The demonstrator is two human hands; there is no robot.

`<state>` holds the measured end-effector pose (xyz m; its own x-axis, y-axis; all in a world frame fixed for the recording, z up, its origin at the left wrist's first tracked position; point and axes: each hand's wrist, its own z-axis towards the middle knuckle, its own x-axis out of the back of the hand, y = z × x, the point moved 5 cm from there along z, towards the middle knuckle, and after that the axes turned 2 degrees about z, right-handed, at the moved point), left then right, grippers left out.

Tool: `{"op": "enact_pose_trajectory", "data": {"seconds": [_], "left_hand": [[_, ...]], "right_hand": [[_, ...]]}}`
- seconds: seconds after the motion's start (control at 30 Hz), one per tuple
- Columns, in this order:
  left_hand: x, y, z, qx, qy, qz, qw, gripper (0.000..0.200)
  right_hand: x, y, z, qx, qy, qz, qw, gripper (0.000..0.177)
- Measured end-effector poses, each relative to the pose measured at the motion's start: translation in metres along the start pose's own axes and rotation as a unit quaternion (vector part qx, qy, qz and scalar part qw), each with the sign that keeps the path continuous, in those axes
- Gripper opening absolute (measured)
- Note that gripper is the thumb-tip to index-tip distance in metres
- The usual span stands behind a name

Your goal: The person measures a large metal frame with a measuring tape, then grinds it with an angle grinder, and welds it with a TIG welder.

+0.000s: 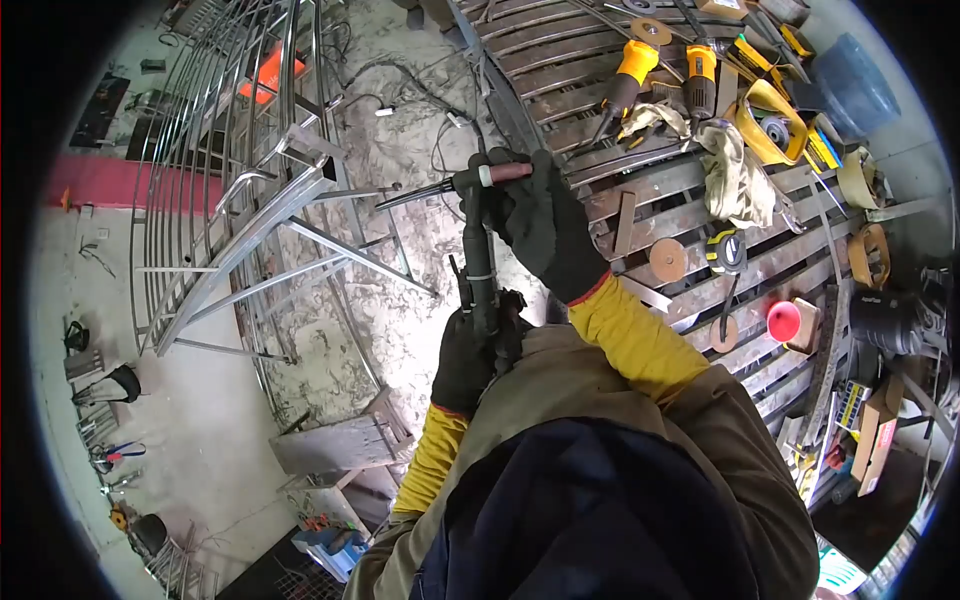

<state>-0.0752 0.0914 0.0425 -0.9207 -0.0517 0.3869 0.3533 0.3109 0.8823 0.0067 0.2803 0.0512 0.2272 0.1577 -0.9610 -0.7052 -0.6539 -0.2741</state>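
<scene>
A dark welding torch (477, 240) is held upright in front of my body, with a reddish-brown nozzle (511, 172) at its head and a thin rod sticking out to the left. Black gloves with yellow cuffs cover both hands. My right hand (548, 215) has its fingers closed round the torch head by the nozzle. Lower down, my left hand (465, 365) is wrapped round the torch handle near my lap. A cable tie circles the handle between the two hands.
On the left stands a metal frame of bars (250, 245). The slatted metal table (660, 185) on the right carries yellow angle grinders (636, 65), a tape measure (726, 251), discs, a cloth (735, 175) and a red cup (784, 321). Cables lie on the floor.
</scene>
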Motion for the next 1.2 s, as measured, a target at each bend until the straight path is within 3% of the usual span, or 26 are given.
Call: {"op": "enact_pose_trajectory", "data": {"seconds": [0.2, 0.27, 0.3, 0.33, 0.37, 0.4, 0.43, 0.47, 0.5, 0.53, 0.6, 0.67, 0.7, 0.73, 0.8, 0.83, 0.93, 1.0, 1.1, 1.2], "left_hand": [[-0.004, 0.016, 0.010, -0.013, 0.053, -0.200, 0.978, 0.038], [-0.010, -0.001, 0.020, -0.043, 0.069, -0.175, 0.981, 0.035], [-0.018, -0.014, 0.024, -0.032, 0.060, -0.214, 0.975, 0.029], [-0.020, -0.023, 0.027, -0.029, -0.007, -0.223, 0.974, 0.025], [-0.018, -0.024, 0.026, -0.122, 0.007, -0.060, 0.991, 0.027], [-0.015, -0.004, 0.025, -0.207, 0.021, 0.105, 0.972, 0.032], [-0.005, -0.011, 0.026, -0.203, 0.023, 0.111, 0.973, 0.032], [0.006, -0.033, 0.028, -0.087, -0.045, -0.020, 0.995, 0.034], [0.015, -0.051, 0.026, 0.031, -0.109, -0.155, 0.981, 0.037], [0.037, -0.040, 0.026, 0.015, -0.067, -0.232, 0.970, 0.037], [0.078, -0.021, 0.013, 0.006, -0.061, -0.341, 0.938, 0.056], [0.097, 0.001, -0.001, 0.085, -0.186, -0.420, 0.884, 0.079], [0.096, 0.014, -0.009, 0.107, -0.145, -0.382, 0.906, 0.088], [0.097, 0.026, -0.012, 0.106, -0.139, -0.384, 0.907, 0.088], [0.094, 0.046, -0.019, 0.085, -0.213, -0.410, 0.883, 0.077], [0.093, 0.043, -0.019, 0.116, -0.187, -0.431, 0.875, 0.062], [0.095, 0.052, -0.018, 0.095, -0.157, -0.491, 0.851, 0.047], [0.093, 0.061, -0.016, 0.098, -0.149, -0.470, 0.865, 0.037], [0.101, 0.074, -0.017, 0.083, 0.044, -0.219, 0.971, 0.033], [0.096, 0.083, -0.015, 0.058, 0.100, -0.180, 0.977, 0.034]], "right_hand": [[-0.036, 0.006, -0.010, 0.058, 0.006, 0.018, 0.998, 0.063], [-0.026, 0.018, -0.011, 0.043, 0.027, -0.127, 0.991, 0.069], [-0.042, 0.021, -0.012, 0.067, 0.024, -0.043, 0.997, 0.078], [-0.059, 0.015, -0.016, 0.068, 0.019, -0.039, 0.997, 0.078], [-0.076, 0.009, -0.021, 0.056, 0.024, -0.154, 0.986, 0.078], [-0.087, 0.006, -0.025, 0.043, 0.030, -0.266, 0.962, 0.078], [-0.093, 0.003, -0.030, 0.035, 0.009, -0.288, 0.957, 0.079], [-0.089, 0.008, -0.032, 0.015, -0.006, -0.271, 0.962, 0.081], [-0.088, 0.009, -0.036, 0.017, -0.012, -0.263, 0.964, 0.083], [-0.089, 0.011, -0.040, 0.019, -0.018, -0.256, 0.966, 0.084], [-0.089, 0.012, -0.043, 0.022, -0.023, -0.244, 0.969, 0.085], [-0.087, 0.013, -0.045, 0.049, -0.071, -0.253, 0.964, 0.085], [-0.085, 0.017, -0.044, 0.060, -0.101, -0.241, 0.963, 0.084], [-0.082, 0.020, -0.043, 0.055, -0.106, -0.240, 0.963, 0.084], [-0.082, 0.025, -0.043, 0.066, -0.137, -0.273, 0.950, 0.081], [-0.082, 0.026, -0.042, 0.075, -0.142, -0.274, 0.948, 0.080], [-0.081, 0.024, -0.043, 0.060, -0.146, -0.273, 0.949, 0.078], [-0.079, 0.023, -0.042, 0.059, -0.139, -0.283, 0.947, 0.077], [-0.078, 0.020, -0.043, 0.055, -0.127, -0.299, 0.944, 0.076], [-0.076, 0.020, -0.044, 0.057, -0.127, -0.306, 0.942, 0.075]]}}
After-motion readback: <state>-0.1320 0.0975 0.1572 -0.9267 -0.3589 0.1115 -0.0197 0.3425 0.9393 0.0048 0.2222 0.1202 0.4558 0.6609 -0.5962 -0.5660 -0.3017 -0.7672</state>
